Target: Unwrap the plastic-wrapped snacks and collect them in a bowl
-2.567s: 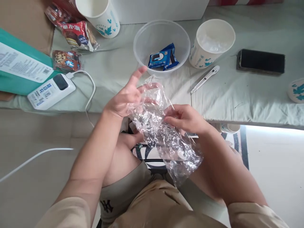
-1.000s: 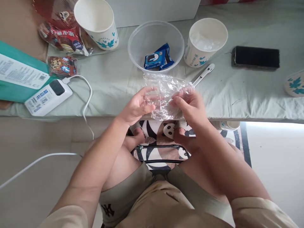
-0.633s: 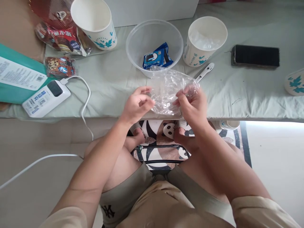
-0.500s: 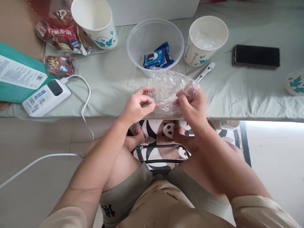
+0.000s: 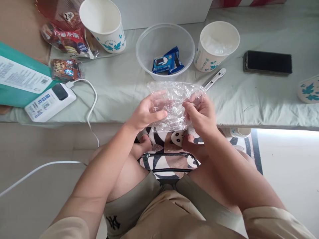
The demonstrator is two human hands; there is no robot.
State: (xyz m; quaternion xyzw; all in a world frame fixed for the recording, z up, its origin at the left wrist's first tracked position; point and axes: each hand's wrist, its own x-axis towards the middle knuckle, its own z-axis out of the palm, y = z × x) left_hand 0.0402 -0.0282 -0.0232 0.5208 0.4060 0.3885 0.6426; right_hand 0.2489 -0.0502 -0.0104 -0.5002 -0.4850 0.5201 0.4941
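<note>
A crumpled sheet of clear plastic film (image 5: 174, 99) is stretched between my two hands over the near edge of the table (image 5: 261, 99). My left hand (image 5: 147, 113) pinches its left side with thumb and fingers. My right hand (image 5: 201, 114) grips its right side, fingers curled into the film. Just beyond the film stands a clear plastic bowl (image 5: 147, 49) holding a blue cookie packet (image 5: 166, 61). A white utility knife (image 5: 215, 79) lies right of the film.
Two paper cups (image 5: 104, 23) (image 5: 216, 46) flank the bowl, the right one with clear plastic inside. A black phone (image 5: 267, 62) lies at right, a cup lid (image 5: 309, 89) at the edge. Snack packets (image 5: 66, 38), a teal box (image 5: 17, 79) and a power bank (image 5: 50, 101) with cable sit left.
The long film hung down over my lap; it is now bunched short and held flat between both hands at the table edge. My left fingers have spread back under it.
</note>
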